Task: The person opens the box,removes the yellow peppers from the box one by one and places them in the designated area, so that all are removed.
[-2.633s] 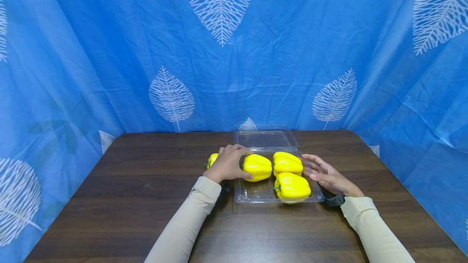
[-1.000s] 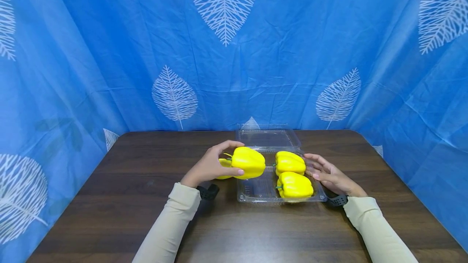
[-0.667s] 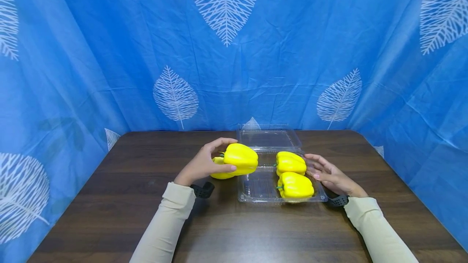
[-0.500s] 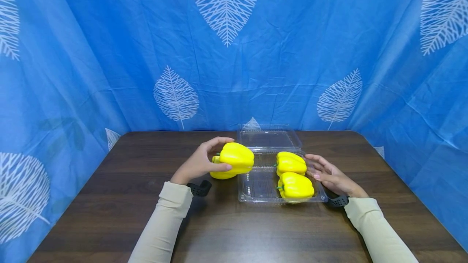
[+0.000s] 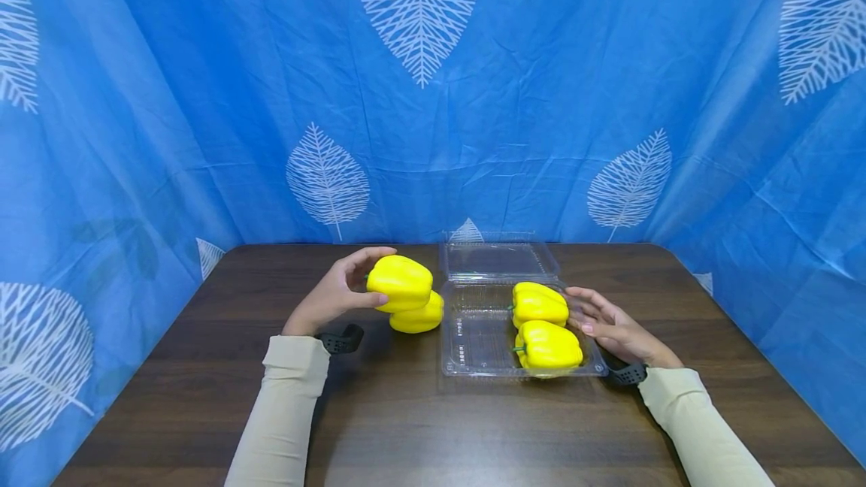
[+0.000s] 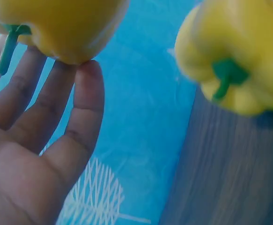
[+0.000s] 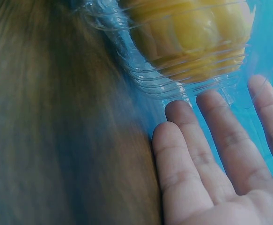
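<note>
The left hand (image 5: 331,293), gripping a glossy yellow bell pepper (image 5: 401,282), has carried it leftward from the transparent plastic hinged container (image 5: 476,340), where the right hand (image 5: 614,329) rests with fingers extended, over a dark wood-grain table (image 5: 473,427) before blue leaf-patterned fabric (image 5: 433,164).

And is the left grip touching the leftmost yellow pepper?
Touching: the head view shows the thumb of the left grip against the leftmost yellow pepper.

1. Bell peppers (image 5: 400,281): all four yellow, with green stems (image 6: 230,75).
2. Clamshell container (image 5: 482,344): colourless, see-through.
3. Bench (image 5: 473,427): dark brown, streaked with wood grain.
4. Curtain (image 5: 521,96), beyond the bench's far edge: blue, printed with white skeleton leaves.
5. Sleeves (image 5: 279,404), over the bench's near edge: plain cream.
6. Wrist straps (image 5: 341,340): black.
</note>
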